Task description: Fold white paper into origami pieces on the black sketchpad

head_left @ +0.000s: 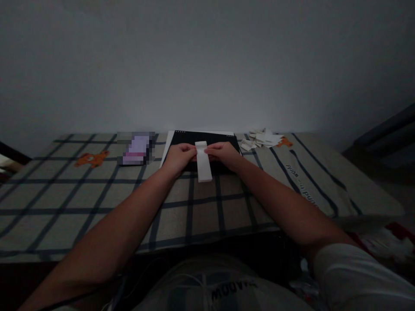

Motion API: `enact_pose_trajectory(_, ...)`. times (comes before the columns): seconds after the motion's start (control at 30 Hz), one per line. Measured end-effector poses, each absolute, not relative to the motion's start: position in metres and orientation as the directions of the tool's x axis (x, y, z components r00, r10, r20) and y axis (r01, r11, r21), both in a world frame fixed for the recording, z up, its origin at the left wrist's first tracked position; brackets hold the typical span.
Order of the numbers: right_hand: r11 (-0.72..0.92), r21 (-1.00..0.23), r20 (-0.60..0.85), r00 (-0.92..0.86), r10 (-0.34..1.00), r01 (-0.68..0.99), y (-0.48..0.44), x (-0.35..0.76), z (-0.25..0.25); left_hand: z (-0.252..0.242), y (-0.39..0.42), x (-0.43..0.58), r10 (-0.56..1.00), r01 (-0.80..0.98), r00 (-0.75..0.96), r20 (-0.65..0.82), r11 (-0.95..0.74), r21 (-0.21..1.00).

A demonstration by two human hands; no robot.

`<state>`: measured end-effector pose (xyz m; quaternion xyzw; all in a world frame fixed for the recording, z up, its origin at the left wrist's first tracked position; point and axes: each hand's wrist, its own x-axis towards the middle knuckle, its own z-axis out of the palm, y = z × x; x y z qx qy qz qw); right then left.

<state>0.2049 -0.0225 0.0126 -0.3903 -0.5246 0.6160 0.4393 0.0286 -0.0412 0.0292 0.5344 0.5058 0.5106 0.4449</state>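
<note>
A folded strip of white paper (204,166) is held upright-lengthwise between both hands, above the near edge of a black notebook (191,137). My left hand (180,156) pinches the strip's left side near its upper part. On the opposite side my right hand (225,154) pinches it at about the same height, thumb and fingers together. The strip's lower end hangs free toward me. White sheet edges (167,147) show from under the notebook's left side. Fingers hide part of the notebook.
A pile of torn or folded white paper pieces (262,139) lies right of the notebook. To the left is a phone (138,149) with a lit, blurred screen. A checked cloth (106,190) with orange bear prints covers the table, which stands against a grey wall (207,65).
</note>
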Motion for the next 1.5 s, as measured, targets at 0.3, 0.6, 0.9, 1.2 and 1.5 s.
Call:
enact_pose_trajectory(0.3, -0.019, -0.991, 0.02, -0.289, 0.957, -0.131, -0.024, 0.207, 0.016, 0.024, -0.04, 0.029, 0.997, 0.023, -0.027, 0.072, -0.072, 0.997)
enact_pose_trajectory(0.6, -0.081, -0.983, -0.029, -0.293, 0.956, -0.166, -0.025, 0.202, 0.016, 0.022, -0.037, 0.024, 0.982, 0.218, -0.054, 0.179, -0.163, 0.962)
enact_pose_trajectory(0.9, -0.056, -0.991, -0.013, -0.317, 0.948, -0.125, -0.024, 0.204, 0.014, 0.02, -0.035, 0.022, 0.97, 0.258, -0.06, 0.237, -0.214, 0.942)
enact_pose_trajectory(1.2, -0.037, -0.988, 0.007, -0.284, 0.959, -0.149, -0.026, 0.204, 0.019, 0.019, -0.036, 0.025, 0.975, 0.179, -0.042, 0.218, -0.207, 0.962)
enact_pose_trajectory(1.5, -0.039, -0.989, 0.006, -0.304, 0.953, -0.139, -0.025, 0.205, 0.017, 0.019, -0.035, 0.024, 0.973, 0.191, -0.052, 0.224, -0.21, 0.959)
